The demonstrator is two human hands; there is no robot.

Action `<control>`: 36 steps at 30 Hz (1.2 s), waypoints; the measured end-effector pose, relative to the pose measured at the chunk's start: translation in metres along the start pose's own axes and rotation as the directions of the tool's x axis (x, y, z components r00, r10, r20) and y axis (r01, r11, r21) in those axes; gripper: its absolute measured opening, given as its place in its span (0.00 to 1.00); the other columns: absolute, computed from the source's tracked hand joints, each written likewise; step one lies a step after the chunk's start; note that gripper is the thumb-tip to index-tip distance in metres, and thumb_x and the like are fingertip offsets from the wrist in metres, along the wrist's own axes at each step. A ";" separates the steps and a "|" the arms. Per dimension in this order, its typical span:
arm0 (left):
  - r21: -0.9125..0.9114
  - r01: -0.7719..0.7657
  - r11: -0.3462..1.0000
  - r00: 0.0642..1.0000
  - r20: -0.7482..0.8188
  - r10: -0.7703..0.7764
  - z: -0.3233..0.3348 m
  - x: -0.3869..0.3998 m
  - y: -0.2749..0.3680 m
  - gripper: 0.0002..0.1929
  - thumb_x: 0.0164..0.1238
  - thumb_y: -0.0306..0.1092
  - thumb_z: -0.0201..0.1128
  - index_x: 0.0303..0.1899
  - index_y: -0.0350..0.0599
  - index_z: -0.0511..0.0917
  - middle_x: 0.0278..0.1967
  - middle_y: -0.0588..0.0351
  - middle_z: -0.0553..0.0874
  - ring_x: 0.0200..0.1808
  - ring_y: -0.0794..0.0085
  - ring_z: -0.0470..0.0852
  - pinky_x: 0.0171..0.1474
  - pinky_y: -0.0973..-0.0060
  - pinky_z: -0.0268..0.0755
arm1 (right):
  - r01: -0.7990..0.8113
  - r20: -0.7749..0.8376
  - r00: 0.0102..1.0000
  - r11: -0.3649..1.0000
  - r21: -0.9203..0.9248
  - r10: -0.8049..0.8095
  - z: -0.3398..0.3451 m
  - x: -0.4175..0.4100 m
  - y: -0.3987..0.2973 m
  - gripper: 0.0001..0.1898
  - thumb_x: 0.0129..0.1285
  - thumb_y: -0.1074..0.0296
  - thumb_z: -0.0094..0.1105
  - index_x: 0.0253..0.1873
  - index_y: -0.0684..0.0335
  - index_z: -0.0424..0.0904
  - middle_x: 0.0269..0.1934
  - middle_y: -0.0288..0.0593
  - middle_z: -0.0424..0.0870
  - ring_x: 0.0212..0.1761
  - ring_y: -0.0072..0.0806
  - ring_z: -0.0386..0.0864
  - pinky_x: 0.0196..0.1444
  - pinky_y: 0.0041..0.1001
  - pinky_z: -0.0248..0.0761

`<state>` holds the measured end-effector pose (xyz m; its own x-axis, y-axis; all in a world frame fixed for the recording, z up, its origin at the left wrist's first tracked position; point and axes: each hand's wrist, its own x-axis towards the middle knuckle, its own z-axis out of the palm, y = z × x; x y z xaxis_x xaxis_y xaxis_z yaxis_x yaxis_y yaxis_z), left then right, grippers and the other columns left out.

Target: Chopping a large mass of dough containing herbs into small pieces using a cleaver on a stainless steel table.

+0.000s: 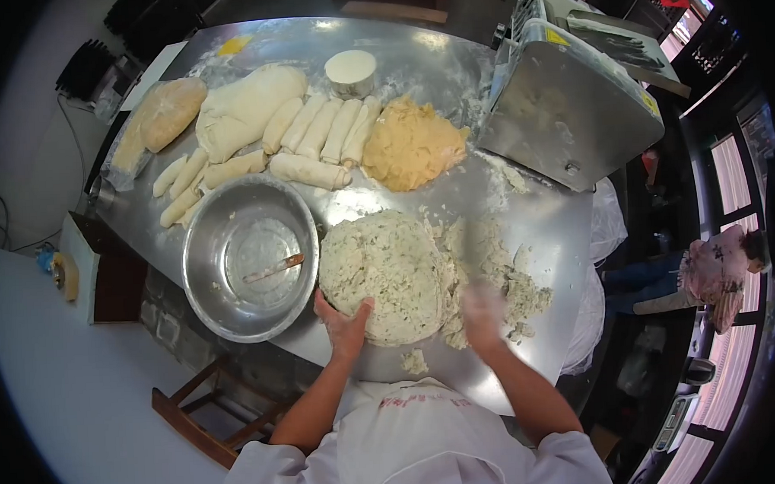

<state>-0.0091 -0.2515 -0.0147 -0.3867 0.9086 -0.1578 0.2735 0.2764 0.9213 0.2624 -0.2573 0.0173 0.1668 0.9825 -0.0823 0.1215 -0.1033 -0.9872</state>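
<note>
A large mound of pale dough flecked with green sits on the steel table directly before me. My left hand rests against its near left side, thumb and fingers spread. To the right, loose dough scraps lie scattered along the mound. Over these scraps is my right hand, blurred by motion. A vertical grey smear reaches up from it; whether it holds a tool is too blurred to tell. One small dough scrap lies near the table's front edge.
Left of the mound stands a steel bowl with a brown-handled tool inside. Behind are dough rolls, yellow dough, a white dough slab and a round container. A steel machine occupies the back right. A person is farther right.
</note>
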 end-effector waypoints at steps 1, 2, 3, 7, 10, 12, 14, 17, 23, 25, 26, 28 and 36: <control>-0.002 0.001 1.000 1.000 -0.019 -0.001 0.004 -0.002 -0.003 0.58 0.57 0.41 0.80 0.79 0.31 0.46 0.71 0.36 0.59 0.72 0.47 0.63 0.77 0.55 0.57 | -0.087 -0.007 0.995 0.794 -0.601 0.104 0.015 -0.003 0.027 0.21 0.73 0.49 0.63 0.34 0.65 0.79 0.23 0.40 0.77 0.26 0.29 0.78 0.30 0.35 0.71; 0.000 0.005 1.000 1.000 -0.027 -0.005 0.000 -0.006 -0.006 0.58 0.57 0.41 0.80 0.79 0.31 0.46 0.71 0.36 0.59 0.72 0.47 0.63 0.77 0.55 0.57 | -0.083 0.002 0.994 0.795 -0.601 0.105 0.016 -0.004 0.024 0.21 0.73 0.49 0.63 0.34 0.65 0.79 0.23 0.40 0.77 0.26 0.29 0.78 0.30 0.35 0.71; 0.020 0.033 0.999 0.999 -0.022 -0.032 0.005 0.000 -0.003 0.58 0.57 0.41 0.80 0.79 0.30 0.45 0.71 0.36 0.58 0.73 0.46 0.62 0.77 0.54 0.57 | -0.099 0.023 0.989 0.781 -0.617 0.143 0.012 0.005 0.012 0.23 0.73 0.48 0.63 0.36 0.66 0.79 0.23 0.43 0.77 0.25 0.31 0.78 0.30 0.37 0.70; -0.018 0.058 0.998 0.998 -0.030 -0.059 -0.005 0.000 -0.023 0.58 0.57 0.40 0.80 0.78 0.29 0.45 0.70 0.35 0.59 0.73 0.46 0.62 0.77 0.53 0.57 | -0.069 -0.032 0.998 0.930 -0.362 0.062 0.000 0.030 -0.107 0.22 0.74 0.49 0.62 0.39 0.67 0.80 0.23 0.45 0.77 0.23 0.30 0.74 0.28 0.36 0.68; -0.053 0.056 0.997 0.997 -0.047 -0.058 -0.007 -0.006 -0.021 0.58 0.57 0.39 0.80 0.79 0.30 0.44 0.70 0.35 0.59 0.72 0.47 0.62 0.77 0.54 0.56 | 0.494 -0.104 0.870 0.848 0.192 -0.483 -0.025 0.041 -0.214 0.30 0.77 0.31 0.50 0.37 0.56 0.71 0.24 0.36 0.74 0.18 0.22 0.67 0.19 0.23 0.64; -0.078 0.072 0.994 0.995 -0.060 -0.077 -0.008 -0.009 -0.004 0.58 0.57 0.39 0.80 0.79 0.31 0.45 0.70 0.35 0.59 0.72 0.47 0.63 0.77 0.55 0.56 | 0.662 -0.222 0.744 0.648 0.377 -0.630 -0.005 0.047 -0.226 0.30 0.74 0.30 0.50 0.34 0.56 0.72 0.24 0.34 0.73 0.21 0.23 0.71 0.19 0.23 0.61; -0.119 0.069 0.991 0.997 -0.032 -0.073 -0.004 -0.009 0.013 0.57 0.58 0.39 0.79 0.79 0.31 0.46 0.70 0.36 0.59 0.72 0.48 0.62 0.77 0.55 0.57 | 0.732 -0.250 0.681 0.624 0.274 -0.689 -0.019 0.044 -0.115 0.36 0.74 0.24 0.43 0.33 0.57 0.70 0.21 0.34 0.69 0.19 0.25 0.68 0.21 0.26 0.65; 0.009 0.004 1.000 1.000 -0.024 -0.003 0.004 -0.009 0.013 0.55 0.59 0.39 0.79 0.78 0.31 0.46 0.70 0.36 0.60 0.72 0.50 0.63 0.76 0.56 0.58 | -0.189 -0.049 0.981 0.855 -0.483 0.190 0.019 -0.004 0.059 0.27 0.77 0.42 0.59 0.34 0.65 0.80 0.25 0.47 0.76 0.28 0.35 0.77 0.36 0.42 0.71; -0.090 0.082 0.992 0.996 -0.036 -0.086 0.000 -0.003 -0.025 0.56 0.59 0.39 0.78 0.79 0.31 0.45 0.70 0.35 0.59 0.73 0.48 0.62 0.77 0.56 0.58 | -0.117 0.088 0.987 0.975 -0.187 0.135 0.003 0.034 -0.117 0.17 0.81 0.57 0.54 0.37 0.61 0.76 0.24 0.31 0.70 0.26 0.20 0.68 0.25 0.28 0.61; -0.168 0.095 0.981 0.995 -0.026 -0.101 -0.010 -0.021 -0.011 0.57 0.59 0.40 0.79 0.79 0.30 0.44 0.71 0.35 0.59 0.73 0.47 0.62 0.77 0.55 0.57 | 0.106 0.125 0.985 0.988 0.116 -0.120 -0.011 0.026 -0.209 0.14 0.78 0.64 0.53 0.33 0.58 0.72 0.27 0.33 0.72 0.25 0.22 0.69 0.23 0.25 0.60; -0.139 0.076 0.987 0.995 -0.060 -0.085 -0.007 -0.015 -0.013 0.57 0.59 0.40 0.79 0.79 0.30 0.44 0.71 0.34 0.58 0.73 0.47 0.62 0.77 0.55 0.57 | 0.312 0.002 0.944 0.895 0.320 -0.330 -0.011 0.035 -0.230 0.39 0.71 0.18 0.39 0.30 0.54 0.67 0.21 0.30 0.69 0.18 0.15 0.62 0.18 0.22 0.57; -0.096 0.059 0.994 0.995 -0.080 -0.067 -0.002 -0.012 -0.009 0.58 0.58 0.40 0.80 0.79 0.30 0.43 0.71 0.34 0.58 0.73 0.46 0.62 0.77 0.55 0.57 | 0.554 -0.008 0.802 0.738 0.386 -0.598 -0.012 0.028 -0.209 0.21 0.70 0.43 0.52 0.32 0.56 0.69 0.26 0.36 0.74 0.22 0.24 0.69 0.22 0.24 0.63; -0.082 0.072 0.994 0.997 -0.024 -0.074 -0.009 -0.023 0.003 0.57 0.57 0.39 0.80 0.79 0.32 0.45 0.70 0.36 0.59 0.73 0.49 0.63 0.77 0.56 0.58 | -0.389 0.051 0.901 0.855 -0.343 0.431 0.023 0.001 -0.008 0.26 0.77 0.38 0.56 0.36 0.59 0.81 0.18 0.33 0.70 0.18 0.33 0.70 0.27 0.32 0.70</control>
<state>-0.0075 -0.2740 -0.0050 -0.4272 0.8777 -0.2173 0.1716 0.3147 0.9336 0.2393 -0.2516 0.0218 0.1525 0.8486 -0.5066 0.3747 -0.5240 -0.7649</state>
